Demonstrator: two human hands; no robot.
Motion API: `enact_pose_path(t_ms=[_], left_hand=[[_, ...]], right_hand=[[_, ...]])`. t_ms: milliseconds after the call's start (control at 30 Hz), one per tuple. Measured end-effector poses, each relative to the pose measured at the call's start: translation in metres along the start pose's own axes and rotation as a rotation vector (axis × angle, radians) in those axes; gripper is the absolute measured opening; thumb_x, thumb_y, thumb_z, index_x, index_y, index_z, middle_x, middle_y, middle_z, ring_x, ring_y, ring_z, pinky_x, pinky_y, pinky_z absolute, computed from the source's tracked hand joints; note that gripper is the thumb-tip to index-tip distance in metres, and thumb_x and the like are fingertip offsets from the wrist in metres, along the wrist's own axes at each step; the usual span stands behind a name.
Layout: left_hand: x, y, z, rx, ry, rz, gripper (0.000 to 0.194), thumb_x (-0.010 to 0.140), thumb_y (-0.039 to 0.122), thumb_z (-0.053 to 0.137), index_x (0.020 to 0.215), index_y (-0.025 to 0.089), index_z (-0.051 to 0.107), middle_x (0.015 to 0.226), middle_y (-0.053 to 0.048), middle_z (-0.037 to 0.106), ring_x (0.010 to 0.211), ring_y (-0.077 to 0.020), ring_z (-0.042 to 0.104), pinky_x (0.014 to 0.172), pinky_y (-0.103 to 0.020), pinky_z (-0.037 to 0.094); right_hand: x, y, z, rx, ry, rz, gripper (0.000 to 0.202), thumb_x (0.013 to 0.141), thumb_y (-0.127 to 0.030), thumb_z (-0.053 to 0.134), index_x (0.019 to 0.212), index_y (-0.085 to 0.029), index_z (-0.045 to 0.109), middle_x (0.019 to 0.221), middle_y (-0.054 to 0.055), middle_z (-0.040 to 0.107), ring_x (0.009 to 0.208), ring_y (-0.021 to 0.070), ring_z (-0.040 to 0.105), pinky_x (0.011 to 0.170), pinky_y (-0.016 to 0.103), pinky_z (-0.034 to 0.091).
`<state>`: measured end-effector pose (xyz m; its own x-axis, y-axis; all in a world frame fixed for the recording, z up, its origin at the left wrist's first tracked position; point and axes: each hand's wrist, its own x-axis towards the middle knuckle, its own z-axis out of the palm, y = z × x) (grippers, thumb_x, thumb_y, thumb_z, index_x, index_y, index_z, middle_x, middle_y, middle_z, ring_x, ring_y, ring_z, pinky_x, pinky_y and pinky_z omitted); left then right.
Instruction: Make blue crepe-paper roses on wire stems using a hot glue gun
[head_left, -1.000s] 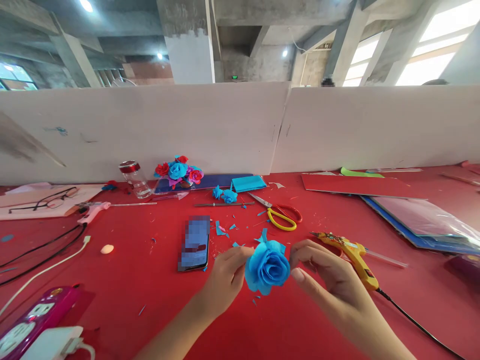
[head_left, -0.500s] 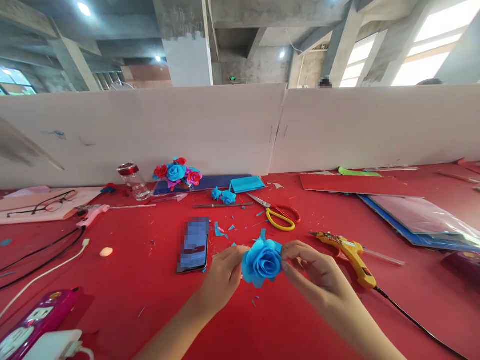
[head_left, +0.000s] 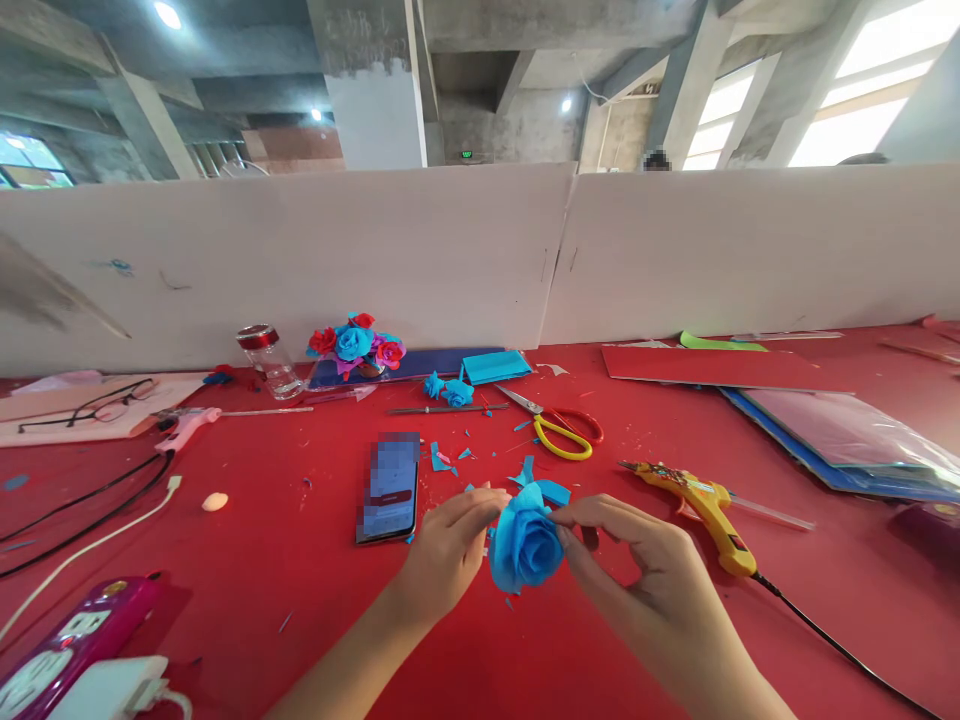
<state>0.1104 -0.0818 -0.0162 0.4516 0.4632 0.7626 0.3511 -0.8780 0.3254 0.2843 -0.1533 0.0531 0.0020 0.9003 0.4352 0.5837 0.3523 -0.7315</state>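
Observation:
A blue paper rose (head_left: pixel 528 543) is held between both hands above the red table (head_left: pixel 480 665). My left hand (head_left: pixel 456 540) grips its left side, the fingertips partly behind the petals. On the right, my right hand (head_left: pixel 637 560) pinches the outer petal edge between thumb and index finger. Blue paper scraps (head_left: pixel 553 491) show just behind the rose. A phone (head_left: pixel 388 488) lies left of the hands, and scissors (head_left: pixel 562 430) with yellow and red handles lie beyond them. To the right is a yellow glue gun (head_left: pixel 709 510).
Small blue flowers (head_left: pixel 456 391), a bunch of coloured paper flowers (head_left: pixel 356 343) and a glass jar (head_left: pixel 270 362) stand toward the back partition. A pink glue gun (head_left: pixel 186 430) and power strip (head_left: pixel 75 640) are at left; plastic-wrapped sheets (head_left: pixel 840 440) lie at right.
The rose has tilted and turned, its centre now lower and facing more to the right. My right hand has shifted slightly down, and blue scraps behind the rose show more.

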Motion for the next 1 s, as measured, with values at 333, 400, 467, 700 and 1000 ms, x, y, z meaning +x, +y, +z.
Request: enact_pose_path(t_ms=[333, 400, 467, 700, 1000], left_hand=[[-0.008, -0.007, 0.000, 0.023, 0.026, 0.064, 0.030, 0.086, 0.002, 0.043, 0.108, 0.017, 0.055, 0.102, -0.008, 0.067, 0.100, -0.0172, 0.062, 0.095, -0.037, 0.050], [-0.009, -0.007, -0.001, 0.031, 0.050, 0.087, 0.030, 0.085, 0.002, 0.044, 0.109, 0.017, 0.055, 0.102, -0.008, 0.068, 0.100, -0.0173, 0.063, 0.093, -0.036, 0.051], [-0.010, -0.008, -0.002, 0.065, 0.058, 0.124, 0.033, 0.085, 0.001, 0.044, 0.112, 0.016, 0.054, 0.105, -0.008, 0.067, 0.102, -0.0176, 0.062, 0.093, -0.035, 0.052], [-0.010, -0.009, -0.007, 0.177, 0.033, 0.179, 0.034, 0.085, 0.001, 0.042, 0.113, 0.014, 0.056, 0.109, -0.008, 0.067, 0.108, -0.0182, 0.059, 0.092, -0.032, 0.052], [-0.005, -0.005, -0.010, 0.148, 0.060, 0.221, 0.032, 0.088, 0.005, 0.039, 0.114, 0.012, 0.057, 0.107, -0.009, 0.068, 0.107, -0.0182, 0.059, 0.089, -0.032, 0.053]], right_hand=[[-0.007, 0.002, 0.000, -0.082, 0.044, -0.179, 0.021, 0.075, -0.009, 0.052, 0.088, -0.022, 0.063, 0.075, 0.002, 0.067, 0.067, 0.0160, 0.063, 0.060, 0.025, 0.053], [-0.008, 0.002, 0.000, -0.086, 0.031, -0.164, 0.023, 0.074, -0.009, 0.052, 0.091, -0.022, 0.061, 0.075, 0.001, 0.067, 0.065, 0.0152, 0.062, 0.058, 0.024, 0.053], [-0.009, 0.001, 0.001, -0.082, 0.038, -0.159, 0.020, 0.076, -0.011, 0.052, 0.089, -0.022, 0.061, 0.073, 0.001, 0.067, 0.063, 0.0147, 0.061, 0.056, 0.023, 0.052], [-0.014, 0.000, -0.002, -0.133, 0.072, -0.269, 0.015, 0.078, -0.011, 0.054, 0.087, -0.023, 0.057, 0.068, 0.000, 0.063, 0.059, 0.0145, 0.059, 0.059, 0.026, 0.051], [-0.018, 0.004, -0.012, -0.159, 0.020, -0.366, 0.019, 0.076, -0.009, 0.056, 0.087, -0.023, 0.059, 0.071, 0.001, 0.066, 0.062, 0.0151, 0.061, 0.060, 0.026, 0.052]])
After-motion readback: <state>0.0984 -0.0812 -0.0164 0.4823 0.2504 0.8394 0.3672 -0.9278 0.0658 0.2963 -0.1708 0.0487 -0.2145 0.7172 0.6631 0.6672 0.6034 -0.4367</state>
